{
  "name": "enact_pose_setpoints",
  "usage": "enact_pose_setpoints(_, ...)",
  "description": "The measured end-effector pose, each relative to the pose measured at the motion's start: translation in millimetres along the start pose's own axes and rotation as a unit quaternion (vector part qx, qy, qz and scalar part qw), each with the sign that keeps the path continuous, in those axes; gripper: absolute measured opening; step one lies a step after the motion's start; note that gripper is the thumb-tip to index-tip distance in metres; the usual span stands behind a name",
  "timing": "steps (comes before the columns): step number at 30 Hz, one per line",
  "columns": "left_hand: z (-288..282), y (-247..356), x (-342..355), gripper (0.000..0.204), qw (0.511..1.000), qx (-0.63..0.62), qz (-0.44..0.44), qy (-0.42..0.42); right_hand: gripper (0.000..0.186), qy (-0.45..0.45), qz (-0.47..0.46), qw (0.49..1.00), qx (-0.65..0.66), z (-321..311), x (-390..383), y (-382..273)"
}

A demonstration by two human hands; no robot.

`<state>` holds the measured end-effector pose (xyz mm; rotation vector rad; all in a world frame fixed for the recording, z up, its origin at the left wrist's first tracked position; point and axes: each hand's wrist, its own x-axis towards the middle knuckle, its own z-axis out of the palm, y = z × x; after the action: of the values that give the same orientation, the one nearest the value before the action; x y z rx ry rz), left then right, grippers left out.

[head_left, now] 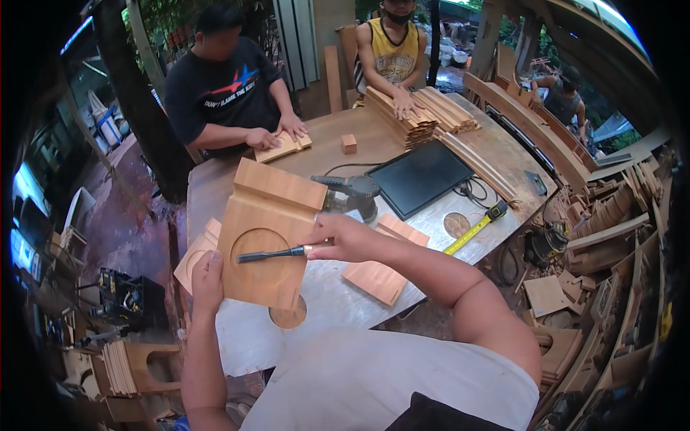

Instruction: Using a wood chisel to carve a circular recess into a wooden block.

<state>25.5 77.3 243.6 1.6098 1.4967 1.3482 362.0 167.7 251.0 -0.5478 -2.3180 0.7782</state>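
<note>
My left hand [208,280] grips the left edge of a wooden board [248,208], holding it tilted up above the table. A round recess [267,281] is cut into its face, and a straight groove crosses its upper part. In my right hand [343,238] is a chisel [273,253], held by its handle. Its dark blade lies across the round recess, pointing left. Whether the edge touches the wood I cannot tell. Behind the held board, partly hidden, is another board with a curved recess [188,264].
A dark power sander [356,192], a black flat panel [420,178], a yellow tape measure [496,210] and several boards [377,276] lie on the table [244,345]. Across it, one person rubs a grooved board [284,149]; another rests a hand on stacked strips [402,118]. Wood scraps crowd the right.
</note>
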Motion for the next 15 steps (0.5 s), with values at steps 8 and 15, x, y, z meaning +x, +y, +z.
enact_pose_setpoints(8,-8,-16,1,0.033,0.996,0.082,0.020,0.016,0.033,0.000,-0.012,1.000,-0.006,16,7,7)
enact_pose_setpoints(15,-1,-5,5,0.037,0.996,-0.065,-0.060,-0.001,0.035,-0.005,0.073,0.997,0.004,4,2,-8)
